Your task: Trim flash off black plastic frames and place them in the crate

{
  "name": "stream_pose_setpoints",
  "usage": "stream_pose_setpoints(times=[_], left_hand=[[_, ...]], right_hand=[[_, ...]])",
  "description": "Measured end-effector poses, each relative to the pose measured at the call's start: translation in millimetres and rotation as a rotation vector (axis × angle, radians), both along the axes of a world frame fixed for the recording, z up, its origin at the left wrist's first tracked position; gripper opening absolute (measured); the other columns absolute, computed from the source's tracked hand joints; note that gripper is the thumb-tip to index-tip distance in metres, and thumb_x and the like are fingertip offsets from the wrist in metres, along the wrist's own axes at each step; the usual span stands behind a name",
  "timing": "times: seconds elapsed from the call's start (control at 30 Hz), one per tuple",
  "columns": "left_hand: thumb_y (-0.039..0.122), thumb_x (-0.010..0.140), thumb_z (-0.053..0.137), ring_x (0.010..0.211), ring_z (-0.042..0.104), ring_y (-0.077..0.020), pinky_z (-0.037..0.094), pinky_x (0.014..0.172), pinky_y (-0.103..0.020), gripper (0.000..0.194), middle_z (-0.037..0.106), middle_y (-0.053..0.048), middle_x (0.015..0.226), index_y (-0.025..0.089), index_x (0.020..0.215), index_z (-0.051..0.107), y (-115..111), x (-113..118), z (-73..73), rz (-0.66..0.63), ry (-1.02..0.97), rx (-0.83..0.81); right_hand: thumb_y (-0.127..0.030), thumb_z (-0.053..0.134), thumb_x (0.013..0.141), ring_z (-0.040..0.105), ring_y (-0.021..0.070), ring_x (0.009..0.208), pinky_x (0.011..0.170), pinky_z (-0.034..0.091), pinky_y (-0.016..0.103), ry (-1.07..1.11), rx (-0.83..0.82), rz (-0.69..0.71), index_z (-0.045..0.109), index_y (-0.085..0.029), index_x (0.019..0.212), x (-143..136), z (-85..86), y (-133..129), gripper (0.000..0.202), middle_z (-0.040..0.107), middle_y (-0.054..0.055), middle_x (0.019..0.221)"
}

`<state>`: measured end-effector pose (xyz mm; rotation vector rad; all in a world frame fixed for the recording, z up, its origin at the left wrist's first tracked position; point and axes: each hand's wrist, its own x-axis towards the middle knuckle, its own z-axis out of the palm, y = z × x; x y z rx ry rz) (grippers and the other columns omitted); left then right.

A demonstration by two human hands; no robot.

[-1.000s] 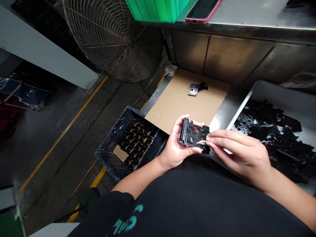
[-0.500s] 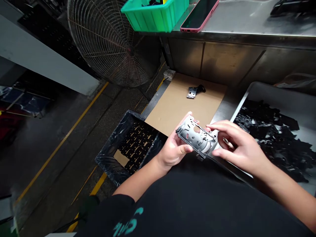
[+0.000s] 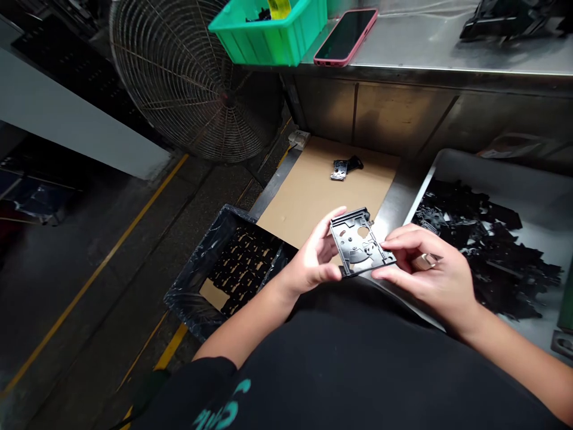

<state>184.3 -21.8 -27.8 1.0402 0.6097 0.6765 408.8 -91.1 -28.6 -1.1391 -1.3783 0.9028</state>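
Observation:
A flat black frame-like part [image 3: 358,242] with cut-outs and a round hole is held up in front of my body. My left hand [image 3: 313,257] grips its left side, thumb at the lower corner and fingers behind. On the right, my right hand [image 3: 423,263] pinches the part's lower right edge between thumb and fingers, and a ring shows on one finger. Beyond the hands, a small metallic and black piece [image 3: 340,169] lies on the brown cardboard sheet [image 3: 290,197].
A white bin [image 3: 421,188] of black parts [image 3: 501,239] stands at the right. A plastic-lined crate [image 3: 179,286] with black pieces is at lower left. The metal shelf [image 3: 416,48] bears a green basket [image 3: 268,45] and a phone [image 3: 347,37]. A large fan [image 3: 188,77] stands behind.
The part has been turned and now faces the camera more squarely. My right hand has closed onto its right edge. The whole view has shifted slightly.

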Motion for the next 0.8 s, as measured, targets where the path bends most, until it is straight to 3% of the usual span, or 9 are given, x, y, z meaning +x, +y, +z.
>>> stream_pose_setpoints(times=[0.1,0.23,0.33,0.47,0.57,0.7,0.8], left_hand=[[0.061,0.05,0.102,0.156,0.043,-0.0444,0.033,0.13,-0.063,0.142,0.041,-0.018,0.171,0.032,0.168,0.029,2,-10,0.1,0.012,0.151,0.234],[0.057,0.046,0.104,0.154,0.046,-0.044,0.032,0.131,-0.065,0.15,0.045,-0.014,0.168,0.038,0.17,0.023,5,-22,5.9,0.011,0.299,0.592],[0.051,0.047,0.105,0.154,0.047,-0.0414,0.033,0.132,-0.061,0.149,0.045,-0.013,0.167,0.037,0.171,0.023,8,-25,13.2,-0.015,0.286,0.718],[0.045,0.054,0.105,0.153,0.049,-0.039,0.034,0.133,-0.058,0.137,0.047,-0.013,0.167,0.036,0.169,0.03,9,-24,19.9,-0.04,0.203,0.736],[0.047,0.053,0.104,0.154,0.047,-0.0393,0.036,0.131,-0.057,0.135,0.045,-0.013,0.169,0.036,0.167,0.033,7,-24,23.0,-0.081,0.135,0.72],[0.043,0.051,0.105,0.155,0.046,-0.0417,0.036,0.13,-0.061,0.133,0.044,-0.012,0.17,0.039,0.165,0.037,2,-27,27.8,-0.134,0.135,0.644],[0.035,0.05,0.106,0.155,0.044,-0.043,0.035,0.131,-0.063,0.131,0.044,-0.01,0.17,0.042,0.164,0.041,-2,-28,31.6,-0.141,0.123,0.578]], right_hand=[[-0.02,0.093,0.08,0.055,0.0141,0.064,0.053,0.043,0.032,0.018,0.033,0.0,0.075,-0.029,0.108,-1,1.1,-4,0.035,0.07,0.001,0.097],[-0.018,0.095,0.077,0.055,0.0159,0.066,0.053,0.045,0.032,0.034,0.119,0.047,0.074,-0.032,0.112,-2,3.6,-9,0.043,0.068,0.001,0.093],[-0.016,0.096,0.075,0.054,0.0147,0.062,0.051,0.045,0.031,0.054,0.165,0.097,0.075,-0.033,0.112,-2,6.7,-9,0.046,0.069,0.001,0.094],[-0.035,0.097,0.076,0.046,0.0097,0.054,0.048,0.041,0.029,0.295,0.029,0.234,0.076,-0.03,0.106,1,6.9,-1,0.037,0.067,0.0,0.096],[-0.039,0.096,0.078,0.045,0.0086,0.055,0.049,0.038,0.028,0.434,-0.025,0.23,0.074,-0.033,0.118,8,8.4,8,0.046,0.062,-0.002,0.098],[-0.029,0.095,0.078,0.042,0.0077,0.058,0.05,0.039,0.027,0.181,-0.061,0.331,0.059,-0.044,0.149,21,22.7,19,0.081,0.06,0.001,0.115],[-0.03,0.093,0.08,0.041,0.0097,0.061,0.051,0.042,0.026,-0.076,-0.023,0.433,0.058,-0.045,0.152,28,36.5,24,0.082,0.06,0.004,0.119]])
